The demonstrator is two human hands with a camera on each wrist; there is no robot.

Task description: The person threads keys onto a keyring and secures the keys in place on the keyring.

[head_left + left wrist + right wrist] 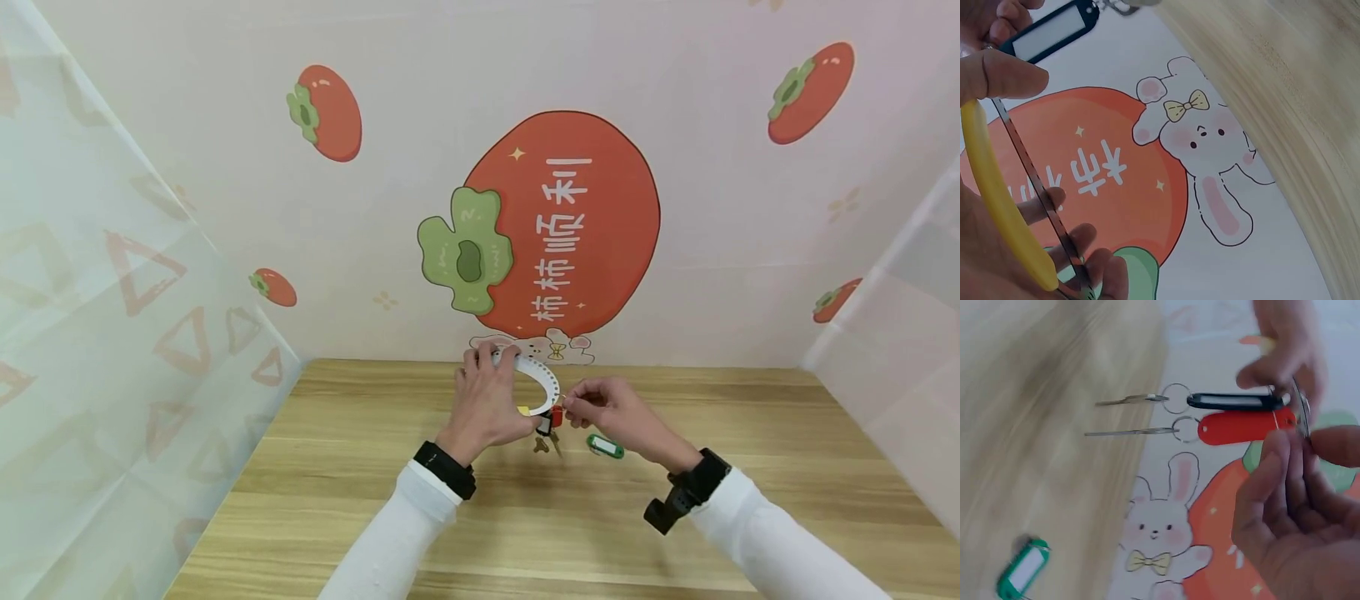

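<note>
Between my left hand [486, 398] and right hand [611, 412], the white ring [550, 384], the red tag [1235, 427] and the dark tag [1054, 31] block the gap, 2 keys [1147, 430] dangling below. I could pass along the desk [360, 492] on either side; nearer me, the green tag [605, 447] obstructs.

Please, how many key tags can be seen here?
3: a dark tag and a red tag between the left hand and right hand, and a green tag on the table. The hands may hide more.
</note>
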